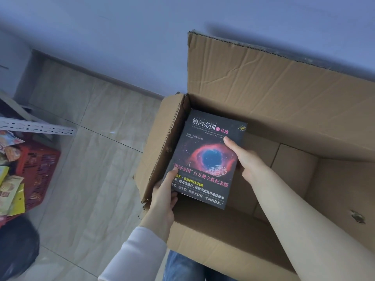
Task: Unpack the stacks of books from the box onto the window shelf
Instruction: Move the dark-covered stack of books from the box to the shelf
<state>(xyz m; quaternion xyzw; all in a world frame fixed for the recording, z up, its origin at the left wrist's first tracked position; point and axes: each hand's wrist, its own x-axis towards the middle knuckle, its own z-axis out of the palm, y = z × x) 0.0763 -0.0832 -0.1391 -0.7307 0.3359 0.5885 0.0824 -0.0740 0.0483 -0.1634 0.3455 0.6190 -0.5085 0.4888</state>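
A stack of books [207,157], its top cover black with a red-and-blue nebula and Chinese lettering, sits at the left end of an open cardboard box [284,110]. My left hand [165,193] grips the stack's near left corner, thumb on the cover. On the stack's right edge, my right hand [245,157] holds it with the thumb on top. The lower books are mostly hidden under the top cover. The box floor to the right of the stack is bare cardboard. No window shelf is in view.
The box stands on a pale tiled floor [91,159] against a white wall, its flaps up. At the left are a red plastic basket [38,165] with snack packets, a perforated metal rack bar [38,127] and a black bag [16,246].
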